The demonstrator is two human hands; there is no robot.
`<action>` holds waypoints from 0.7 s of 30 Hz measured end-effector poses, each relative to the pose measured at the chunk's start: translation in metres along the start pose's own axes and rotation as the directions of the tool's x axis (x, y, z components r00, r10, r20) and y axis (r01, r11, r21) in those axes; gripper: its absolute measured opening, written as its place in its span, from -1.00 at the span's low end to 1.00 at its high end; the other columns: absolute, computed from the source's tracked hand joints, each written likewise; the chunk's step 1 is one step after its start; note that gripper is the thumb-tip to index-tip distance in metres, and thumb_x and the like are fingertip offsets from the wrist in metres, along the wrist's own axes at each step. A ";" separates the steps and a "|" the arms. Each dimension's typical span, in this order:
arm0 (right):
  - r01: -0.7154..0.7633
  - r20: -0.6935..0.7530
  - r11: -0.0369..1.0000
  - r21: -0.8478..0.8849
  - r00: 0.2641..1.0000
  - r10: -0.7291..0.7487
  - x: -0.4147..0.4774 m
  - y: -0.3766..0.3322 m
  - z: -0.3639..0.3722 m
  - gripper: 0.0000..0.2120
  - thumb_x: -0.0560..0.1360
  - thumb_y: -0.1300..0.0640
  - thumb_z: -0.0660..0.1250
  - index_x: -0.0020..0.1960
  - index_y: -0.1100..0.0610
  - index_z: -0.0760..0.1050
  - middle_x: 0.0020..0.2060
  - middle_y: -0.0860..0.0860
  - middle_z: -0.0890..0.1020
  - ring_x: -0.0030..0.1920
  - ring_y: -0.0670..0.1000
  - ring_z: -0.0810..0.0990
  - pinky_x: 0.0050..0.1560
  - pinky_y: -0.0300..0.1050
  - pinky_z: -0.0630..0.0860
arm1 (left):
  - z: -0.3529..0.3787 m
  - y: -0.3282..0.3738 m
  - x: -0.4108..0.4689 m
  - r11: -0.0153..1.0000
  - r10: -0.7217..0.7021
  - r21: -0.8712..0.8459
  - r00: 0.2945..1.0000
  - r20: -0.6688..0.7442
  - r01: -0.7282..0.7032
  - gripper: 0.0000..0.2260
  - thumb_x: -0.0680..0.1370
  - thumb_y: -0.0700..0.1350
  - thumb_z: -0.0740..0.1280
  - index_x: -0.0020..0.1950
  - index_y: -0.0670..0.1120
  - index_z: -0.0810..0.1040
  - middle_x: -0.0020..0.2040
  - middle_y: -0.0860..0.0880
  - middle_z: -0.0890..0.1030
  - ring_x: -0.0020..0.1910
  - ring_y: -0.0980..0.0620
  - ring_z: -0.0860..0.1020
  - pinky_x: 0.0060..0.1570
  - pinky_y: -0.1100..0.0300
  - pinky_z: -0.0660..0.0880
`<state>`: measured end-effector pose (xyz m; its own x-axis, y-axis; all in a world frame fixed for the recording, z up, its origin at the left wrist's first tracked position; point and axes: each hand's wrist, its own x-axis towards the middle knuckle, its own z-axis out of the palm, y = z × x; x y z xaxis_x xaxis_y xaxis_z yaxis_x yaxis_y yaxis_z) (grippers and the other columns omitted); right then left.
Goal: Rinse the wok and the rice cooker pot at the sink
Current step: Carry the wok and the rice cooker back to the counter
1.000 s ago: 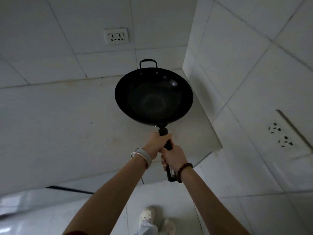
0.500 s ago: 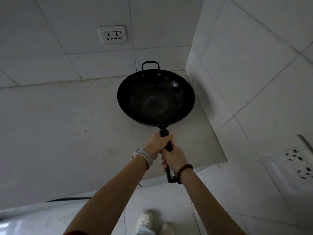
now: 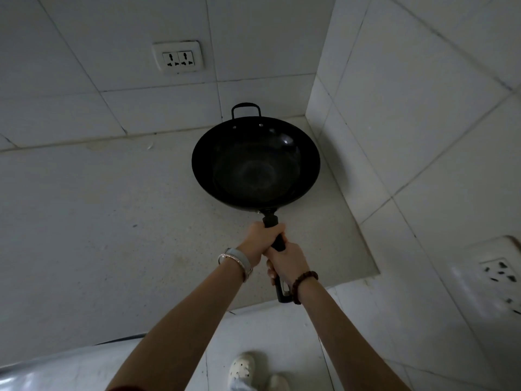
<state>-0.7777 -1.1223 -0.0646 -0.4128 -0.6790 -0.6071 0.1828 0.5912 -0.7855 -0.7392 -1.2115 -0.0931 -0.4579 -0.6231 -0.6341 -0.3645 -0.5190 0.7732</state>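
My left hand (image 3: 260,239) and right hand (image 3: 287,262) both grip the long handle (image 3: 271,220) of the black wok (image 3: 255,165), the left one nearer the bowl; the wok hangs above the counter (image 3: 112,221) near the right wall (image 3: 423,114); grip and place are the same as before.

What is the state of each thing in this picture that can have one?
wok: opening up, looks empty, held by its handle over the countertop.
left hand: grips the handle near the bowl.
right hand: grips the handle further back.
back-wall socket: nothing plugged in.
right-wall socket: nothing plugged in.
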 end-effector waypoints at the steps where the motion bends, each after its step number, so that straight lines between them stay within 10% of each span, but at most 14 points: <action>1: -0.001 -0.001 1.000 0.001 1.000 0.001 0.002 0.000 0.001 -0.97 0.51 0.20 0.30 -0.10 0.15 0.48 -0.53 0.00 0.45 -0.59 -0.08 0.40 -0.55 -0.24 0.41 | -0.001 0.001 0.001 1.000 0.000 0.006 1.000 -0.006 0.000 -0.91 0.53 -0.18 0.35 -0.17 -0.16 0.53 -0.33 -0.01 0.57 -0.37 0.12 0.55 -0.34 0.31 0.49; 16: -0.010 0.035 1.000 -0.026 0.999 0.011 0.013 0.014 -0.004 -0.95 0.56 0.15 0.25 -0.06 0.02 0.40 -0.46 0.04 0.48 -0.52 -0.02 0.42 -0.53 -0.21 0.45 | -0.002 -0.016 0.012 0.999 -0.051 0.009 0.998 0.044 0.051 -0.70 0.50 0.01 0.42 0.04 -0.21 0.59 -0.02 -0.17 0.65 0.01 -0.10 0.63 0.16 0.02 0.56; 21: -0.041 0.007 0.999 0.008 0.999 0.041 0.012 0.021 -0.004 -0.90 0.54 0.15 0.27 -0.02 0.19 0.48 -0.46 0.05 0.49 -0.55 -0.06 0.44 -0.55 -0.25 0.43 | -0.001 -0.021 -0.002 0.977 -0.021 -0.207 0.990 0.141 0.050 -0.79 0.61 -0.09 0.27 0.10 -0.23 0.53 -0.07 -0.16 0.69 -0.06 -0.05 0.67 0.01 0.15 0.59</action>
<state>-0.7822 -1.1161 -0.0876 -0.3985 -0.6570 -0.6400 0.2071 0.6153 -0.7606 -0.7297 -1.1997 -0.1082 -0.5600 -0.5232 -0.6424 -0.2116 -0.6594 0.7214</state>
